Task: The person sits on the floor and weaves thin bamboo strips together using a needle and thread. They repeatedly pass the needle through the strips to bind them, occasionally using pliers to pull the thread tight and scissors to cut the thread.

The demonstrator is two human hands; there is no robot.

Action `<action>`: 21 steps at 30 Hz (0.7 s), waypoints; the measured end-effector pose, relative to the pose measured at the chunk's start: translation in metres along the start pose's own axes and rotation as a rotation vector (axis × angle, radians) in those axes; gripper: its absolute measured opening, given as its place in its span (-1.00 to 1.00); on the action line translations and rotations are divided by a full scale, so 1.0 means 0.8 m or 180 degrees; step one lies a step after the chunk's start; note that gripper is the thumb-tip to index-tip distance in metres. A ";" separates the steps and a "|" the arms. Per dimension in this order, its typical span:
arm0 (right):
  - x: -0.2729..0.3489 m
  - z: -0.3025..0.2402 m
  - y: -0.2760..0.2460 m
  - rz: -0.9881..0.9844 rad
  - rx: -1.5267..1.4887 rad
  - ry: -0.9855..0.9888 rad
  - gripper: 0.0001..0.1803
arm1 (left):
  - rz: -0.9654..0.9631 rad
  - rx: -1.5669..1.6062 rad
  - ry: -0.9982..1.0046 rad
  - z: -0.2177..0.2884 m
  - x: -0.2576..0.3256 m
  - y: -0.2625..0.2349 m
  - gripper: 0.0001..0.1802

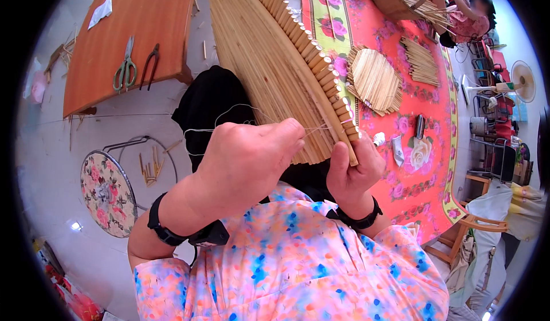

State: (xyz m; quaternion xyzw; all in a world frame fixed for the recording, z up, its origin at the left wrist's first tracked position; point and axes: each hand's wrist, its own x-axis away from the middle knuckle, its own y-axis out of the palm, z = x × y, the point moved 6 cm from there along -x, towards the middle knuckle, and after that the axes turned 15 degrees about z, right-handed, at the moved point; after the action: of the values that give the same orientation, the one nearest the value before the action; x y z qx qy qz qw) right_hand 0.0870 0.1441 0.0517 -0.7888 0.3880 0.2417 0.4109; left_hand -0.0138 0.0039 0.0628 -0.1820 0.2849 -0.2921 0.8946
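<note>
A long panel of straw-coloured stalks (281, 74) slants across my lap, its right edge a thick row of cut stalk ends (321, 63). My left hand (252, 149) is closed in a pinch over the panel's near end. From its fingers a thin white thread (316, 128) stretches to the edge, and a loose loop of it hangs to the left over my dark-clad knee. My right hand (358, 169) grips the near corner of the edge, thumb on top of a stalk and fingers behind. Whether a needle sits in the left pinch is hidden.
Scissors (125, 71) and pliers (150, 67) lie on a wooden table at left. A floral stool (107, 192) lies tipped nearby. On the red floral cloth (409, 206) rest a stalk disc (375, 80) and stalk mat (421, 60). A basket, fan and another person are beyond.
</note>
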 end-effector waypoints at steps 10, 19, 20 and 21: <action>0.006 0.004 -0.001 0.0060 -0.0005 0.0056 -0.80 | 0.0091 -0.0086 0.0274 0.014 0.001 0.003 -0.81; 0.006 0.006 -0.002 0.0057 -0.0062 0.0124 -0.78 | 0.0004 -0.0178 0.0309 0.015 -0.003 0.005 -0.81; 0.005 0.006 -0.002 0.0053 -0.0067 0.0123 -0.78 | -0.0001 -0.0179 0.0302 0.015 -0.003 0.005 -0.81; 0.005 0.005 -0.002 0.0059 -0.0065 0.0109 -0.77 | -0.0006 -0.0180 0.0295 0.015 -0.003 0.006 -0.81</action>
State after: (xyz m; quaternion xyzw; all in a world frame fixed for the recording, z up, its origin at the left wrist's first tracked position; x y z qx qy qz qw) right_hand 0.0905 0.1461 0.0475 -0.7934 0.3997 0.2358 0.3938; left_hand -0.0062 0.0112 0.0709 -0.1936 0.3340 -0.2929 0.8747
